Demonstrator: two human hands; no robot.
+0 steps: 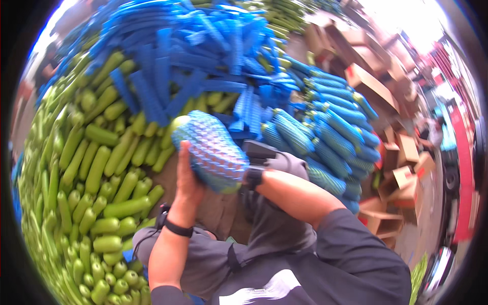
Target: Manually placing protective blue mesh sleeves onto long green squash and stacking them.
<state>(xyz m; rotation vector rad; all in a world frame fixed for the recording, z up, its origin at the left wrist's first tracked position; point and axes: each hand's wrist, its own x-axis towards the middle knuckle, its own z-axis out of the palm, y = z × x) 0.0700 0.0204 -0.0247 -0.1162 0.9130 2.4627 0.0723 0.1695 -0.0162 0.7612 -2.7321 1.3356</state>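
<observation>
A long green gourd [180, 122] in a blue foam net sleeve [213, 146] is held up in front of me, tilted, its pale end out at the upper left. My left hand [188, 179] supports its lower left side, thumb upright, the other fingers mostly hidden behind it. The wrist of my right hand [225, 156] meets the lower right end of the sleeve; skin-coloured patches show through the mesh, so the hand appears to lie inside the net over the gourd. Loose blue net sleeves [190, 49] are heaped beyond, over green gourds.
Bare green gourds [97, 169] pile up along the left. Gourds in blue nets [331, 137] are stacked to the right. Open cardboard boxes [371, 87] lie beyond that stack. A person [47, 68] is at the far left, another [432, 131] at the far right. Vehicles [451, 164] stand at the right edge.
</observation>
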